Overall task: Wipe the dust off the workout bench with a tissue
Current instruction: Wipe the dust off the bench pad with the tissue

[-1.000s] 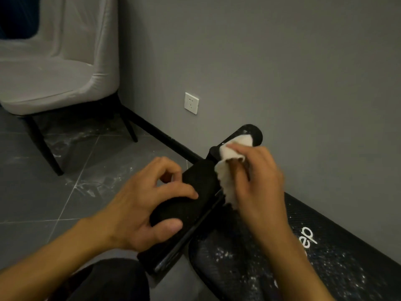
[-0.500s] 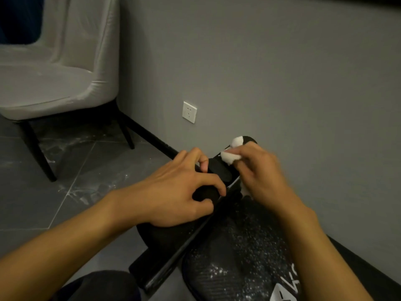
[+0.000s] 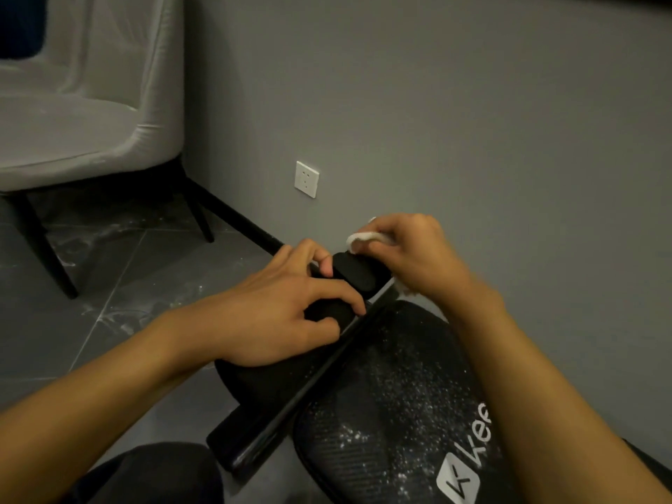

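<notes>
Compared with 1 second ago, the right hand (image 3: 411, 260) has carried the tissue (image 3: 360, 237) up to the far end of the black foam roller (image 3: 358, 272), a little right of the middle of the frame. The tissue, which hung loose then, is now bunched into a small wad. The left hand (image 3: 287, 314) has also slid forward and now grips the black padding just beside the roller from above, with fingers and thumb curled round it. I judge that the wiping concerns only this far end for now. The padded seat of the workout bench (image 3: 381, 401), in the lower middle of the frame, carries many white dust specks, so most of the task remains. The right hand pinches the tissue with curled fingers, knuckles upward, near the grey wall (image 3: 472, 121). Both forearms reach in from the bottom edge.
</notes>
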Demonstrator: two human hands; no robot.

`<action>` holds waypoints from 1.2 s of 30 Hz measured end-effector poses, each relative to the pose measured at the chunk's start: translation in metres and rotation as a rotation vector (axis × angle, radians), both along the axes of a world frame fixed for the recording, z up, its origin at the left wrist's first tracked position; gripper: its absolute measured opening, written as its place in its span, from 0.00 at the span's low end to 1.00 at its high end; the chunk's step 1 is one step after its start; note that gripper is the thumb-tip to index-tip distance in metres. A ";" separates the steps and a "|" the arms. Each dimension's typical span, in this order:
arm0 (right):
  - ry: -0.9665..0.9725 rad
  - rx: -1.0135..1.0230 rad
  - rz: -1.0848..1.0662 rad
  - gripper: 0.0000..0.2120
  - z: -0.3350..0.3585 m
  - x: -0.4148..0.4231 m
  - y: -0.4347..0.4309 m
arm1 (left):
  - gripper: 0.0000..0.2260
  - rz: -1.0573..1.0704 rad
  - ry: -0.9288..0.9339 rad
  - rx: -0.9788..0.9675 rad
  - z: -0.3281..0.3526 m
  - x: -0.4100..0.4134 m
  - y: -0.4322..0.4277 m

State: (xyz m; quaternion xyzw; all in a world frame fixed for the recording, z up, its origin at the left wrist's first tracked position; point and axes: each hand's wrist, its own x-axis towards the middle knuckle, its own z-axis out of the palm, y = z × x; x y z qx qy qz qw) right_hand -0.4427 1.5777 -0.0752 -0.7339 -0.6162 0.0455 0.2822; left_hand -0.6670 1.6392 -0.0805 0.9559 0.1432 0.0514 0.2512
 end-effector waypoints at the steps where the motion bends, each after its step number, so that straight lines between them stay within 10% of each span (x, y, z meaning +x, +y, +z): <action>1: -0.039 0.021 -0.091 0.06 0.001 0.008 0.000 | 0.16 -0.001 0.002 -0.011 0.000 0.000 0.000; 4: -0.054 0.090 -0.322 0.06 -0.004 0.017 -0.001 | 0.15 -0.003 0.010 -0.030 0.000 -0.001 0.001; 9: -0.089 0.026 0.090 0.08 -0.001 -0.016 -0.005 | 0.16 -0.001 -0.023 -0.031 -0.003 -0.001 0.001; 17: -0.300 -0.109 -0.073 0.10 0.015 -0.006 0.012 | 0.15 -0.012 -0.005 -0.058 -0.002 -0.002 0.001; 20: -0.128 -0.113 0.109 0.09 0.015 -0.005 0.001 | 0.15 -0.012 -0.022 -0.063 -0.003 -0.003 0.003; 25: 0.209 0.276 -0.375 0.07 -0.029 0.030 -0.010 | 0.15 -0.003 -0.042 -0.103 -0.005 -0.003 0.002; 36: 0.358 0.465 -0.317 0.07 -0.064 -0.001 -0.037 | 0.15 0.006 -0.043 -0.090 -0.006 -0.004 -0.001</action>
